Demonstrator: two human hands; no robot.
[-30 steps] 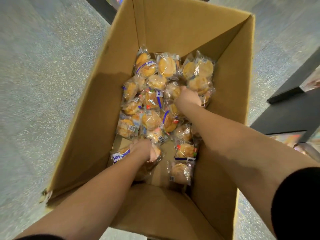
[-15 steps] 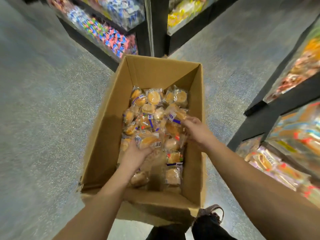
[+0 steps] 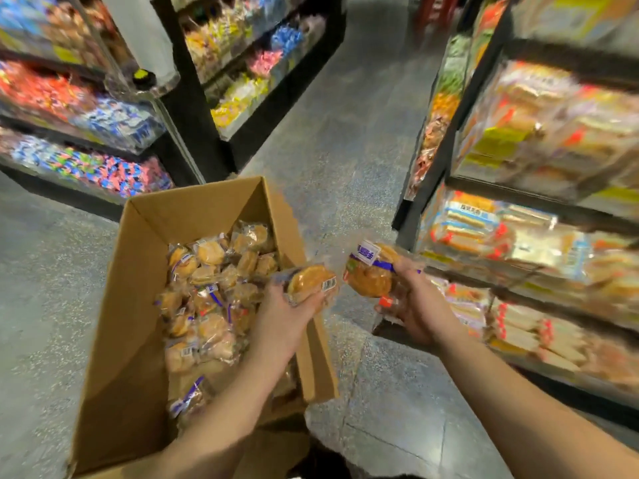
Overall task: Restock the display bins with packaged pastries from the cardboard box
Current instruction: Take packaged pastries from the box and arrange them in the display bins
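An open cardboard box [image 3: 138,305] stands on the floor at lower left, holding several clear-wrapped golden pastries [image 3: 211,288]. My left hand [image 3: 287,316] is raised over the box's right wall and grips a packaged pastry [image 3: 311,281] with a barcode sticker. To its right, my right hand [image 3: 415,305] holds a bunch of packaged pastries [image 3: 370,274] with blue and white labels. Both hands are outside the box, in front of the display bins [image 3: 518,243] on the right, which hold wrapped baked goods.
Black shelving with bins of colourful wrapped sweets [image 3: 86,133] stands at the back left, a second unit [image 3: 249,63] behind it. A grey speckled floor aisle [image 3: 345,150] runs between those shelves and the right-hand ones. A dark shoe [image 3: 325,461] shows at the bottom edge.
Both hands have lifted out of the box with pastries and moved right toward the display bins. The view has risen and pulled back, so the shelves are now in sight.
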